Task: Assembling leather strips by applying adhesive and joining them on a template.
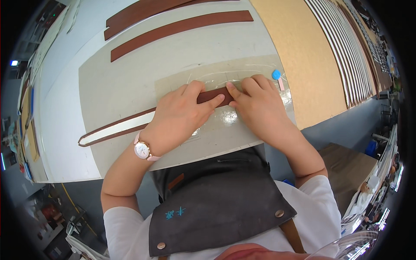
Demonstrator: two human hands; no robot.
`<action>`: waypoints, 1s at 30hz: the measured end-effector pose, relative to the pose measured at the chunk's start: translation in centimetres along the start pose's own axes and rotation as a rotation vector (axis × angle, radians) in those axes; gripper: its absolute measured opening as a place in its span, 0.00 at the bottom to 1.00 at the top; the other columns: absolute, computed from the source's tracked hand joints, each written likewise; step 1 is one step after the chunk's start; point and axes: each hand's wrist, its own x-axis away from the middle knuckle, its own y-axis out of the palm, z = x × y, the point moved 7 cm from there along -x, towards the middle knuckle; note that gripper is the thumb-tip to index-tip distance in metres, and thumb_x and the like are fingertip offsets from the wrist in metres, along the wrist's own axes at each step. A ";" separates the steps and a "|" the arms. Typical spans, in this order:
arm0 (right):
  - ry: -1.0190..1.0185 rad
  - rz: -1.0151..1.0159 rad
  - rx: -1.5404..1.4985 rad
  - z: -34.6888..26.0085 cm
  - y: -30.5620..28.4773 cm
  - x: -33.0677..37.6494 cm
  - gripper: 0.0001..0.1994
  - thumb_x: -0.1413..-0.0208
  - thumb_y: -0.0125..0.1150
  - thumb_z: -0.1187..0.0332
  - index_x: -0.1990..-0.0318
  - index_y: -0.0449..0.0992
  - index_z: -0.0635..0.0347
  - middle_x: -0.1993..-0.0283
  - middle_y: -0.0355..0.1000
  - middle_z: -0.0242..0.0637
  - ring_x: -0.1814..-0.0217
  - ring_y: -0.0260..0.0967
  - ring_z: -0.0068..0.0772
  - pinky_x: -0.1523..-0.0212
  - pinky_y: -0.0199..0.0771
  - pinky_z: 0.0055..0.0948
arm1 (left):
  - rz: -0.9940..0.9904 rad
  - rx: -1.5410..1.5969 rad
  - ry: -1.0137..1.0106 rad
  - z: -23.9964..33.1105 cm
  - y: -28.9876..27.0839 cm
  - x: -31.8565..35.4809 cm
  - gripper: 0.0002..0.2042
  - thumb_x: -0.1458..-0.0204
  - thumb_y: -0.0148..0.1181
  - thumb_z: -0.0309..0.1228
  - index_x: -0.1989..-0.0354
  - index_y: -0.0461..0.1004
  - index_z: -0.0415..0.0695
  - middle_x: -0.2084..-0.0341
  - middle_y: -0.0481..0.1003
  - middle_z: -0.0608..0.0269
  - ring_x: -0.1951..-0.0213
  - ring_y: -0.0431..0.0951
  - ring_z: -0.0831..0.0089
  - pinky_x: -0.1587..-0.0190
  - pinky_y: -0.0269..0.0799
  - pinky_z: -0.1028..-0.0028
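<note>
A long brown leather strap [211, 95] lies slantwise across a clear sheet on the work mat, its pointed tip at the left. Left of my hands its white middle shows between brown edges; between my hands the surface is all brown. My left hand [175, 108] grips the strap, thumb laid on the brown part and fingers curled at its far edge. My right hand [260, 106] pinches the strap's right end, with thumb and forefinger at opposite edges. That end is partly hidden under the fingers.
Beyond my hands lie a brown leather strip [182, 32] and further brown leather pieces [143, 14]. A small blue disc [276, 75] with a pink tab sits by the mat's right edge. Several white-centred straps [342, 54] are lined up on the tan board [299, 65].
</note>
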 end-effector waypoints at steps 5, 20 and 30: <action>0.090 0.053 -0.236 1.6 -0.3 1.7 0.19 0.49 0.69 0.73 0.47 0.82 0.61 0.56 0.71 0.38 0.47 0.67 0.44 0.47 0.69 0.40 | -0.030 0.000 -0.016 -0.1 -0.1 0.0 0.22 0.51 0.70 0.30 0.45 0.82 0.62 0.56 0.71 0.62 0.61 0.77 0.67 0.62 0.77 0.68; -0.095 0.160 -0.114 -0.4 -0.2 2.1 0.16 0.51 0.63 0.74 0.53 0.82 0.67 0.47 0.74 0.41 0.41 0.69 0.49 0.38 0.69 0.47 | 0.010 -0.035 -0.020 0.2 -0.2 0.0 0.22 0.51 0.71 0.31 0.45 0.82 0.61 0.57 0.71 0.62 0.62 0.79 0.66 0.64 0.78 0.68; -0.382 0.050 0.059 -2.9 0.1 1.0 0.13 0.50 0.64 0.71 0.64 0.81 0.76 0.51 0.78 0.57 0.40 0.72 0.53 0.31 0.67 0.51 | -0.032 0.201 -0.151 -0.2 -0.9 0.1 0.23 0.51 0.72 0.30 0.43 0.79 0.50 0.57 0.73 0.60 0.62 0.78 0.62 0.60 0.77 0.66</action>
